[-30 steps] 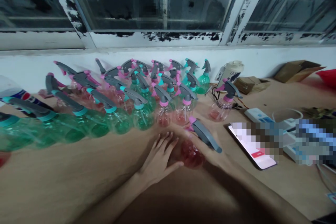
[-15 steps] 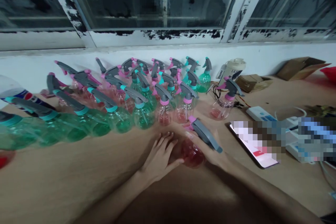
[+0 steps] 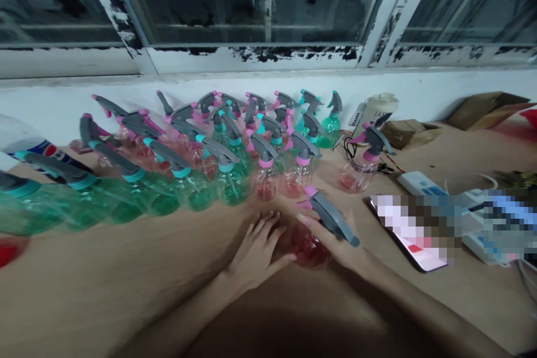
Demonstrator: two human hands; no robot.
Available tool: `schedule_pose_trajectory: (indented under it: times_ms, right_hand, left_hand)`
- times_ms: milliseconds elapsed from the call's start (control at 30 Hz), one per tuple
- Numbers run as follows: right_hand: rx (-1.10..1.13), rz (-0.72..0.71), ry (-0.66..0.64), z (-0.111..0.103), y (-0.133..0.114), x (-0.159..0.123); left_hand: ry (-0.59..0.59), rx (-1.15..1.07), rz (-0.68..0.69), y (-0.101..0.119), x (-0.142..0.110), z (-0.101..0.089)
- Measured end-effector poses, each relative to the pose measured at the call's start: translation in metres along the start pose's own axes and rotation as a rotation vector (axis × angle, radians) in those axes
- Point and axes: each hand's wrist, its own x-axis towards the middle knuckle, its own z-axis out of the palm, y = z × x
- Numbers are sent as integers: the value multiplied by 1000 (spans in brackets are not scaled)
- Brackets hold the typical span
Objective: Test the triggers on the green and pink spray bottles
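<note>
In front of me stands a pink spray bottle [image 3: 308,245] with a grey and pink trigger head. My right hand [image 3: 335,238] is wrapped round its neck, below the head; some of its fingers are hidden behind the bottle. Beside it, my left hand [image 3: 258,249] lies with fingers spread, its thumb tip at the bottle's lower left side. Just beyond the hands are two clear pink spray bottles [image 3: 265,182] and a green spray bottle [image 3: 232,185]. Another pink spray bottle [image 3: 359,172], with a dark cable behind it, stands farther right.
Several green and pink spray bottles fill the left and back of the table [image 3: 104,285]. A Pepsi bottle [image 3: 50,151] lies at the left. Rightward are a phone [image 3: 419,246], white power strips [image 3: 423,183], a coffee cup [image 3: 380,106] and cardboard boxes [image 3: 482,109].
Both hands keep nearly the same pose around the pink spray bottle. The whole view has shifted slightly, so things appear a little farther right.
</note>
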Motion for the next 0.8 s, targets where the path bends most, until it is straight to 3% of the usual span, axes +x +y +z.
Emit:
schedule_pose_trajectory:
  times_ms: [267, 800]
  right_hand:
    - [198, 30, -4, -2, -11, 9]
    - [137, 56, 1, -2, -7, 6]
  left_hand:
    - [1, 34, -2, 2, 1, 0]
    - [15, 63, 14, 1, 0, 2]
